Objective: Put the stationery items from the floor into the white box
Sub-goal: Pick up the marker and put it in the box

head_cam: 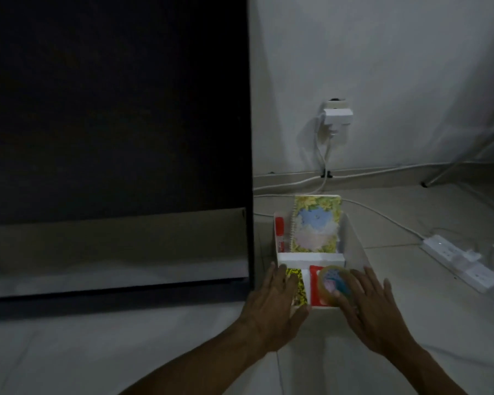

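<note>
Both hands flank the box's [354, 238] near end, fingers spread flat. The right hand [374, 312] sits nearer the tape roll [334, 283], which lies in the near-right compartment just beyond its thumb; the left hand [271, 306] steadies the near-left corner.

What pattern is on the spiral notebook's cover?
Yellow-green floral border around a pale blue and white centre on the spiral notebook; head view.

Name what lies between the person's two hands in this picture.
In the head view, the white box's near end, holding a yellow patterned item and tape roll, lies between left hand and right hand.
</note>
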